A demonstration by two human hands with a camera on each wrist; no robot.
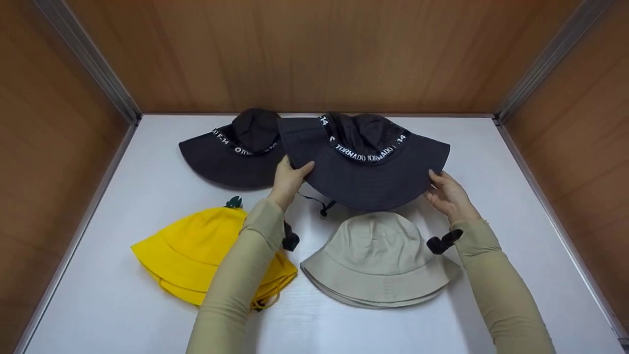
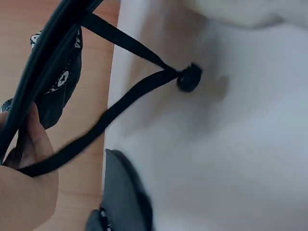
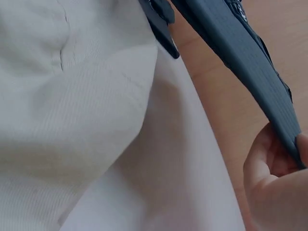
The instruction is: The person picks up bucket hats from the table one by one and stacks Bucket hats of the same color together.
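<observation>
Two hands hold the dark hat point(image 1: 366, 169) by its brim, lifted just above the bench point(image 1: 516, 206): your left hand point(image 1: 287, 179) pinches the left edge, your right hand point(image 1: 447, 196) the right, so the brim spans straight across between them. Its chin cord point(image 2: 110, 110) dangles below. White lettering on the band reads "TORNADO"; a matching hat point(image 1: 231, 152) lies just beside, to the left.

Staged recording booth, not a home or shop: bare white tabletop point(image 1: 516, 206) boxed in by plain wood-look panels point(image 1: 319, 54) left, right and far, with aluminium corner strips point(image 1: 88, 59). Only bucket hats point(image 1: 378, 255) laid out on it.
</observation>
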